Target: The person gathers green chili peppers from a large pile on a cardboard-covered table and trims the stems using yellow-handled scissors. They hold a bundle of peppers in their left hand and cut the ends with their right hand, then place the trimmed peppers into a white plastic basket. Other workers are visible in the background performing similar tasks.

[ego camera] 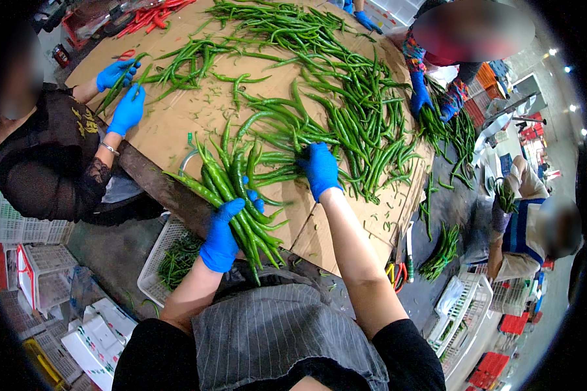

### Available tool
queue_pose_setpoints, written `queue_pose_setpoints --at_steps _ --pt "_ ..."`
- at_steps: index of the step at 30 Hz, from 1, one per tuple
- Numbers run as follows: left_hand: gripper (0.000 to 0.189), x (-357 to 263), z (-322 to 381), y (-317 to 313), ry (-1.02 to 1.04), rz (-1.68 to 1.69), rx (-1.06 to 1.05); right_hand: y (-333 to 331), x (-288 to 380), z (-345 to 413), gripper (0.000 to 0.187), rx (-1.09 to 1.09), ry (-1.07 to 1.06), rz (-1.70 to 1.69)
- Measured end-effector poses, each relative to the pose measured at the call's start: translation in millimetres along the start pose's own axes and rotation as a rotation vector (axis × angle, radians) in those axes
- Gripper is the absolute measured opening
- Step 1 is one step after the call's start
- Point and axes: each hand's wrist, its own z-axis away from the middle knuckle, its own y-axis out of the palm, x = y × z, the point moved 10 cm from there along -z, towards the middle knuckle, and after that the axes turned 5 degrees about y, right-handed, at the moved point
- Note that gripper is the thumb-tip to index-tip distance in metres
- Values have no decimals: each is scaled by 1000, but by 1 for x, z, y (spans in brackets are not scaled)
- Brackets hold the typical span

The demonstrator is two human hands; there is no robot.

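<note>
In my blue-gloved left hand is a bunch of long green chili peppers, held above the near edge of the table with tips pointing several ways. My right hand, gloved in blue too, reaches into the loose green peppers on the table. Its fingers curl down among them and are largely hidden, so its grip does not show. Under the peppers lies a cardboard sheet scattered with small green bits. A larger heap of green chili peppers spreads beyond my right hand.
A knife and scissors lie at the table's right edge, near a tied pepper bundle. Below left stands a white basket of peppers. Co-workers' gloved hands handle peppers at left and far right. Red peppers lie far left.
</note>
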Motion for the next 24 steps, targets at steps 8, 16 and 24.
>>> queue_pose_setpoints --at_steps 8,16,24 --pt "44 8 -3 -12 -11 -34 -51 -92 -15 13 22 -109 180 -825" --pt "38 7 -6 -2 3 -109 -46 -106 -1 26 35 84 331 -1590" --pt "39 0 0 -9 218 -459 25 -30 116 99 34 226 -75 -870"
